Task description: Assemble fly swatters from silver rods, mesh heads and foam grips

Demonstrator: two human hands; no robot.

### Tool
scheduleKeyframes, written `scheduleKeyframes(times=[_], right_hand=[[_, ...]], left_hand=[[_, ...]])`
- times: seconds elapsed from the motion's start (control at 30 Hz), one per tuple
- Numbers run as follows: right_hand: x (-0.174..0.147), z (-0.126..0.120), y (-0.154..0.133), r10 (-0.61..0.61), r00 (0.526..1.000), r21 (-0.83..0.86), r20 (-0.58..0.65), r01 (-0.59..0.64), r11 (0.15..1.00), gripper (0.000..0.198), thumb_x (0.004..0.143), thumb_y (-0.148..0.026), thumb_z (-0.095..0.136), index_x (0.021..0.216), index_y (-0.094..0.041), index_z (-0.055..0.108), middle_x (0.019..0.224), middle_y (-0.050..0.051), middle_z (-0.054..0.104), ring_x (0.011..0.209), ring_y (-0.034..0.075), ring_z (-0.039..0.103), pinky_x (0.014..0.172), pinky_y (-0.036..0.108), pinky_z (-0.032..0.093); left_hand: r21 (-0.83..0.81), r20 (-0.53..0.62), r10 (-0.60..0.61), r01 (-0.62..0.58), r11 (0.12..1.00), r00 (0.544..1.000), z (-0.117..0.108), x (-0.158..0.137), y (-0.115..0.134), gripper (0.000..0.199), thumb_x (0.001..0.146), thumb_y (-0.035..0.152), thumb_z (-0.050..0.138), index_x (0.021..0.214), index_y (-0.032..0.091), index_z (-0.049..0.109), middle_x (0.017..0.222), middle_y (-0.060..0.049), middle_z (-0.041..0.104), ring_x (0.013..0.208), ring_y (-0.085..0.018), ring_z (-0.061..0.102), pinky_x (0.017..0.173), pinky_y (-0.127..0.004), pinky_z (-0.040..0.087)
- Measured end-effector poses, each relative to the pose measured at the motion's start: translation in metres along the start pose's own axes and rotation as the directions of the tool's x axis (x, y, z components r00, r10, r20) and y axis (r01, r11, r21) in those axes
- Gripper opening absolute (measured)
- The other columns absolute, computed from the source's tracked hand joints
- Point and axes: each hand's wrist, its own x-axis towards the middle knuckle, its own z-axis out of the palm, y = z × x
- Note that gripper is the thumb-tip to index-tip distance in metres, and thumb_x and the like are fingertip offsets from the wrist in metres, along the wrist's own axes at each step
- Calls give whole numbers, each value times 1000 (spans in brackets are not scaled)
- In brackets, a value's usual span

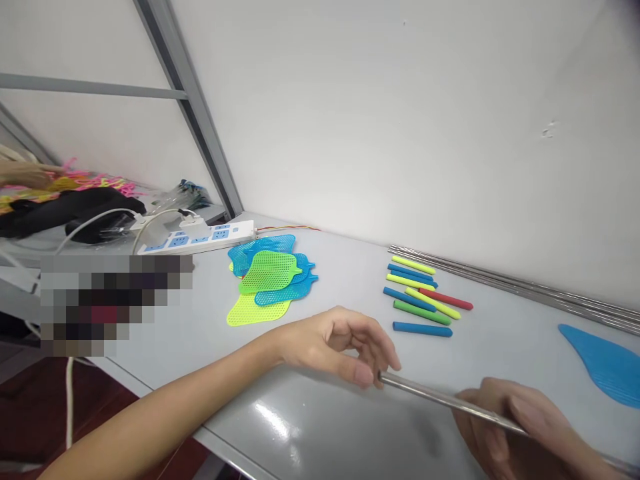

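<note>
My right hand grips a thin metal rod at the lower right, slanting above the table. At the rod's left end is my left hand, its fingers curved and apart from the thumb; the rod's tip lies just beside the thumb and fingertips. Beyond my left hand lies a pile of perforated fly swatter heads in blue, green and yellow. Behind the rod, several coloured tubes with tapered ends lie in a loose group: blue, yellow, green and one red. A blue leaf-shaped plastic piece rests at far right.
Long metal rods lie along the wall. A white power strip with plugged cords sits at the back left. On the neighbouring table, another person's hand is among pink and yellow strands. A grey metal frame post stands behind.
</note>
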Motion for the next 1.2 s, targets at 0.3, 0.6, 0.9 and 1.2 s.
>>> scheduleKeyframes(times=[0.3,0.6,0.9,1.2], right_hand=[[16,11,5,43,989,-310,-142,-85,947,52,83,-56,36,52,-17,53,41,1,46,46,14,43,50,27,33],[23,0,14,70,996,-211,-53,-80,974,50,89,-45,30,58,-14,54,47,0,47,49,11,45,52,23,36],[27,-6,26,142,990,-274,8,-134,952,57,88,-51,26,59,-13,55,49,1,50,49,11,47,51,23,38],[19,0,13,183,969,-606,164,-48,794,56,92,-46,16,70,-16,58,63,3,57,60,13,52,60,23,43]], left_hand=[[562,-185,197,-61,825,963,4,-1,2,17,73,23,64,88,13,63,72,-2,59,67,-12,55,67,-25,43],[489,-379,84,122,864,922,-4,4,-9,27,87,37,43,81,14,57,64,1,57,62,-10,52,60,-21,40],[776,-262,-35,232,587,964,-4,7,-14,24,89,26,39,76,16,56,71,1,57,68,-11,50,65,-21,36],[885,-118,-40,123,449,992,0,4,-13,23,90,19,36,73,17,51,68,1,53,69,-11,48,75,-23,35]])
